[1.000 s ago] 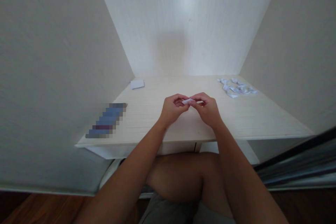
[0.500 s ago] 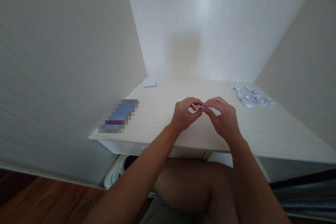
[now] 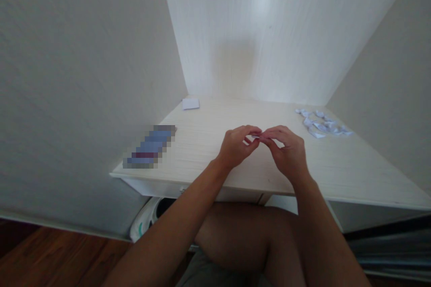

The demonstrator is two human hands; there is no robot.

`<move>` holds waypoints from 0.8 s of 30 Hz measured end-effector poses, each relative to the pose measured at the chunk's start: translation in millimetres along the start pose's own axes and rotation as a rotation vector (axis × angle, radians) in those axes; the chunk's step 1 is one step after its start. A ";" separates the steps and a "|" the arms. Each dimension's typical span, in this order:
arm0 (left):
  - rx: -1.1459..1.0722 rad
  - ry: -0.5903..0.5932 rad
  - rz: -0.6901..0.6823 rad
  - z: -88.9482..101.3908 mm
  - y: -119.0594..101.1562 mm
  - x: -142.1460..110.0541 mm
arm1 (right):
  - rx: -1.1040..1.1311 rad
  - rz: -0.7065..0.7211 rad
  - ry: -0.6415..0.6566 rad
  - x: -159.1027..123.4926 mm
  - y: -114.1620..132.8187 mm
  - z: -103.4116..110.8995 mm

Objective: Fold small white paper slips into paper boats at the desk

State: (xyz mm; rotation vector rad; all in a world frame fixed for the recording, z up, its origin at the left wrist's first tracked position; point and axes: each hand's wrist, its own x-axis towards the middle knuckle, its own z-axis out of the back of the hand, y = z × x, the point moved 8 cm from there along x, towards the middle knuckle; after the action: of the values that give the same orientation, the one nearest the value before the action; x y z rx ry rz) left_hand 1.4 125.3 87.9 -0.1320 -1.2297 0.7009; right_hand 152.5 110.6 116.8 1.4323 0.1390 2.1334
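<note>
Between my fingertips, above the white desk (image 3: 202,143), is a small piece of white paper (image 3: 256,135), mostly hidden by the fingers. My left hand (image 3: 237,144) pinches it from the left, thumb below and fingers on top. Opposite it, my right hand (image 3: 286,147) pinches the same paper, and the fingertips of both hands nearly meet. Several folded or crumpled white paper pieces (image 3: 325,124) lie in a loose group on the desk, beyond and to the right of my right hand.
At the back left corner lies a flat stack of white paper (image 3: 191,104). A blurred-out, phone-like flat object (image 3: 148,148) rests by the left wall. Panels rise at the left, back and right. Below the front edge are a drawer (image 3: 232,194) and a white round-edged object (image 3: 143,222).
Both hands keep their pinch on the paper, and less of it shows between the fingers. The view has shifted slightly.
</note>
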 end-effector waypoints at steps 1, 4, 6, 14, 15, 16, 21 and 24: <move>-0.014 0.008 0.021 -0.9 0.6 -0.3 | -0.005 -0.005 -0.002 0.2 0.2 0.1; -0.051 0.046 0.119 -4.8 3.8 -0.6 | -0.015 -0.044 -0.015 0.6 -1.6 -0.5; -0.084 0.061 0.199 -7.3 7.6 -1.0 | -0.001 -0.096 -0.036 0.1 -6.4 -0.9; -0.359 0.111 0.416 -22.0 29.4 -7.5 | 0.177 -0.384 0.001 -10.9 -43.8 -8.9; -0.389 0.109 0.440 -23.3 32.2 -8.5 | 0.183 -0.400 0.017 -11.9 -46.5 -9.7; -0.420 0.108 0.467 -24.6 35.0 -9.5 | 0.187 -0.417 0.025 -12.9 -49.1 -9.9; -0.595 0.116 0.667 -32.0 48.0 -16.2 | 0.265 -0.540 -0.005 -18.2 -62.5 -11.5; -0.666 0.141 0.739 -35.2 49.7 -20.3 | 0.338 -0.614 -0.026 -21.8 -69.8 -14.3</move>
State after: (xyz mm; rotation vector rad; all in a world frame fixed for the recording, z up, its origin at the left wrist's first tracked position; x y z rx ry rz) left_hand 8.9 162.6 36.3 -1.2132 -1.2319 0.8599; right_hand 173.1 161.3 66.2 1.3634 0.8481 1.6268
